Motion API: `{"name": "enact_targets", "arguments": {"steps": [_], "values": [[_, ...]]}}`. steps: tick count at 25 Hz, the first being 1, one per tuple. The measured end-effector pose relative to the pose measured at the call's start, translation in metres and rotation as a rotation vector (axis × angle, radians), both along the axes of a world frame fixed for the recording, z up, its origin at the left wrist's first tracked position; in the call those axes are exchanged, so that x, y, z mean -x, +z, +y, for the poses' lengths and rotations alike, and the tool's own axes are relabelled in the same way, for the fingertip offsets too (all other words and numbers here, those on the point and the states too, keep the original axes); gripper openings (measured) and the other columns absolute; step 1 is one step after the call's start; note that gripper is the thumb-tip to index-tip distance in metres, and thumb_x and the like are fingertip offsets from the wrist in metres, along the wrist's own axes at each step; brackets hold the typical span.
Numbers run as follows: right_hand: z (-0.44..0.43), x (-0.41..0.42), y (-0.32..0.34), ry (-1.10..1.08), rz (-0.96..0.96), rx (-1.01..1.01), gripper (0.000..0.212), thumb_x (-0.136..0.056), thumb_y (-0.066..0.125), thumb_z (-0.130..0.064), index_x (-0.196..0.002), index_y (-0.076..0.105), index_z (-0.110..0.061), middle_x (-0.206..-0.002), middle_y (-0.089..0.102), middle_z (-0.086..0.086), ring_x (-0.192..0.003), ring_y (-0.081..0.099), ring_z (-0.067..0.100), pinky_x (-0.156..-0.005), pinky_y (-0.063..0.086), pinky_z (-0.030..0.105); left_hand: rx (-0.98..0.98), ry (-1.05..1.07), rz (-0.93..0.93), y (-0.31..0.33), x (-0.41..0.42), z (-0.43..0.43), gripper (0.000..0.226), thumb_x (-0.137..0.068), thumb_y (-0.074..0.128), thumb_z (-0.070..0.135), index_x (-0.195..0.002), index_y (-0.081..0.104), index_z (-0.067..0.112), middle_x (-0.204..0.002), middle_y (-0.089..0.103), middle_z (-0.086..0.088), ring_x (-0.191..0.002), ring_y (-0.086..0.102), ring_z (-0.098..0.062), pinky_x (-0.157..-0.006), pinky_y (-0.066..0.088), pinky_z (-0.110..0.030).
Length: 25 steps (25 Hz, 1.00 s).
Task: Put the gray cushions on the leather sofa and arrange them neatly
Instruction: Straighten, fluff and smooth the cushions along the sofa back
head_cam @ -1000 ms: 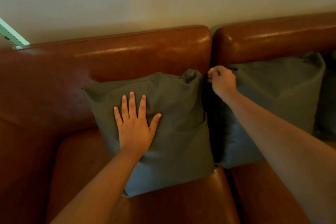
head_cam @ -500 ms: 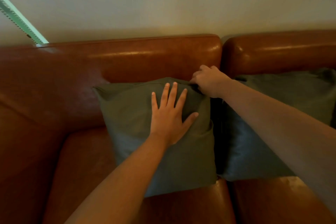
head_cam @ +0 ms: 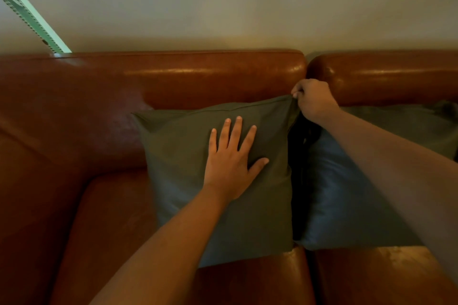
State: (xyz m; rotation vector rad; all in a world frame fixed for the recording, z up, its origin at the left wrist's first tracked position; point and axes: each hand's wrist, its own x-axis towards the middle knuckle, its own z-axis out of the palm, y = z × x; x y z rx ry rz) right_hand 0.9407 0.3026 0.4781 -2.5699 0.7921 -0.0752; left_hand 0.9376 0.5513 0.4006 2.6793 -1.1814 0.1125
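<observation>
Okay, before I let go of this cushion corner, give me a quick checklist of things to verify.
1. Left hand flat on the left cushion, steadying it: ok.
2. Right hand pinching that cushion's top right corner: ok.
3. Left cushion leaning against the sofa back: ok.
4. Its top edge level: not ok, the pinched corner sits higher than the other.
5. Right cushion standing beside it on the seat: ok.
6. Right cushion squared up neatly: cannot tell, partly hidden.
</observation>
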Motion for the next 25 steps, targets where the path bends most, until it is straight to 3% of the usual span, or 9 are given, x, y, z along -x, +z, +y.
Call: {"name": "enact_targets", "arguments": {"steps": [4, 6, 9, 11, 14, 16, 18, 21, 25], "values": [[0.005, 0.003, 0.009, 0.124, 0.125, -0.264, 0.037, -0.098, 0.049, -0.010, -0.134, 0.049, -0.017, -0.134, 0.049, 0.011, -0.097, 0.053, 0.022, -0.073, 0.044, 0.028, -0.002, -0.001, -0.010, -0.002, 0.001, 0.001, 0.073, -0.094, 0.025, 0.069, -0.152, 0.024, 0.025, -0.161, 0.019, -0.010, -0.148, 0.014, -0.032, -0.118, 0.011, -0.054], [-0.003, 0.004, 0.014, 0.156, 0.203, -0.245, 0.034, -0.097, 0.056, -0.011, -0.130, 0.054, -0.017, -0.129, 0.054, 0.010, -0.102, 0.053, 0.020, -0.081, 0.044, 0.030, -0.015, 0.007, -0.012, -0.002, 0.000, 0.002, 0.073, -0.094, 0.025, 0.070, -0.152, 0.023, 0.026, -0.161, 0.019, -0.010, -0.148, 0.014, -0.032, -0.118, 0.012, -0.054], [-0.006, 0.008, 0.007, 0.165, 0.144, -0.062, 0.024, -0.095, 0.058, -0.007, -0.117, 0.064, -0.014, -0.119, 0.061, 0.012, -0.110, 0.058, 0.027, -0.090, 0.047, 0.034, -0.037, 0.006, -0.018, -0.001, -0.001, 0.000, 0.073, -0.093, 0.025, 0.069, -0.152, 0.024, 0.026, -0.160, 0.020, -0.010, -0.148, 0.015, -0.032, -0.118, 0.013, -0.054], [0.007, 0.014, -0.008, 0.031, -0.010, -0.082, 0.030, -0.097, 0.051, -0.006, -0.125, 0.060, -0.015, -0.123, 0.059, 0.013, -0.113, 0.057, 0.030, -0.092, 0.048, 0.035, -0.046, 0.003, -0.020, 0.001, -0.002, -0.001, 0.072, -0.093, 0.026, 0.069, -0.151, 0.026, 0.026, -0.160, 0.022, -0.010, -0.148, 0.017, -0.032, -0.117, 0.014, -0.054], [0.042, 0.037, -0.042, -0.449, -0.309, -0.444, 0.044, -0.098, 0.055, -0.016, -0.141, 0.044, -0.017, -0.135, 0.054, 0.010, -0.121, 0.053, 0.028, -0.097, 0.046, 0.036, -0.046, 0.042, 0.010, 0.009, 0.001, -0.006, 0.069, -0.092, 0.029, 0.067, -0.145, 0.037, 0.025, -0.155, 0.032, -0.011, -0.144, 0.025, -0.033, -0.115, 0.015, -0.059], [0.070, 0.061, -0.082, -0.615, -0.281, -0.600, 0.043, -0.098, 0.055, -0.030, -0.137, 0.048, -0.015, -0.133, 0.057, 0.013, -0.122, 0.054, 0.031, -0.100, 0.045, 0.038, -0.022, 0.071, 0.050, 0.020, 0.001, -0.018, 0.063, -0.092, 0.033, 0.065, -0.136, 0.046, 0.022, -0.147, 0.040, -0.012, -0.139, 0.032, -0.034, -0.113, 0.016, -0.061], [0.095, 0.084, -0.113, -0.687, -0.230, -0.795, 0.040, -0.100, 0.046, -0.037, -0.134, 0.054, -0.016, -0.130, 0.060, 0.012, -0.122, 0.054, 0.032, -0.102, 0.044, 0.041, 0.008, 0.043, 0.085, 0.033, -0.005, -0.038, 0.055, -0.095, 0.036, 0.058, -0.130, 0.048, 0.018, -0.144, 0.041, -0.010, -0.139, 0.032, -0.031, -0.114, 0.015, -0.059], [0.102, 0.100, -0.129, -0.728, -0.246, -1.027, 0.038, -0.103, 0.038, -0.029, -0.136, 0.054, -0.019, -0.132, 0.057, 0.005, -0.121, 0.053, 0.026, -0.104, 0.043, 0.040, 0.063, -0.053, 0.181, 0.046, -0.017, -0.081, 0.048, -0.100, 0.037, 0.047, -0.137, 0.042, 0.016, -0.150, 0.038, -0.005, -0.144, 0.025, -0.023, -0.117, 0.013, -0.055], [0.097, 0.099, -0.130, -0.791, -0.315, -1.024, 0.042, -0.100, 0.045, -0.019, -0.142, 0.047, -0.012, -0.140, 0.052, 0.012, -0.128, 0.050, 0.028, -0.108, 0.040, 0.041, 0.036, -0.007, 0.274, 0.041, -0.027, -0.123, 0.059, -0.101, 0.038, 0.042, -0.150, 0.025, 0.013, -0.157, 0.028, -0.006, -0.147, 0.020, -0.022, -0.117, 0.008, -0.054]]}}
